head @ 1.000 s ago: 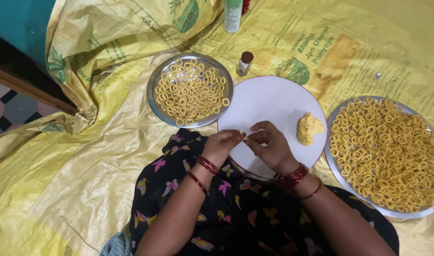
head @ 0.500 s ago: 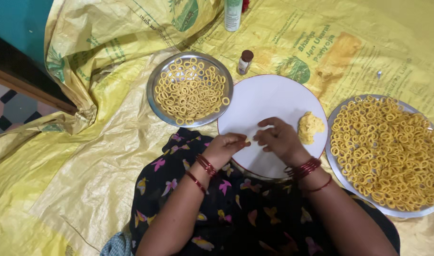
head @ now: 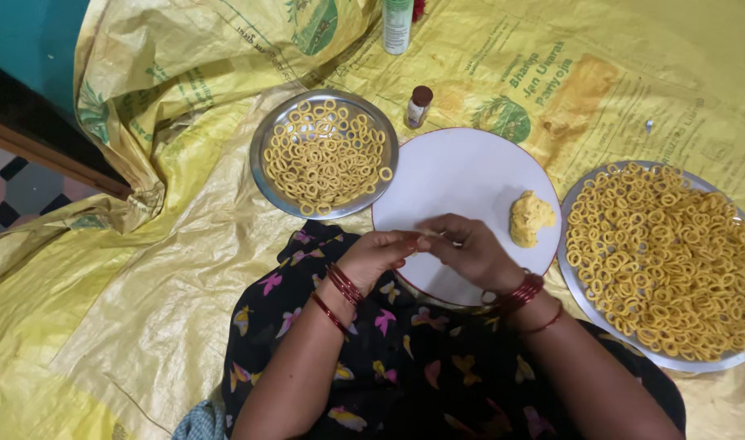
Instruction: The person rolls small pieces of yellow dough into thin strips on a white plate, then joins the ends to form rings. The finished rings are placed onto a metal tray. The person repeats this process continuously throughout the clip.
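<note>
Pinching a small bit of yellow dough [head: 432, 238] between both hands over the near edge of the round white board [head: 462, 175].

Held low above the board, fingertips of left hand [head: 378, 257] and right hand [head: 470, 253] meeting on the bit, each grip closed around it. Dough lump [head: 530, 217] kept just beside the right hand for easy reach. Steel plate of dough rings [head: 324, 152] set touching the board's left, larger tray of rings [head: 665, 261] on its right. Small brown-capped bottle [head: 419, 106] behind, all on yellow plastic sheeting [head: 128, 310] covering the floor.

The right hand [head: 474, 254] has drawn back from the dough lump [head: 531, 217] to meet the left hand [head: 380, 257], seemingly pinching something tiny.
</note>
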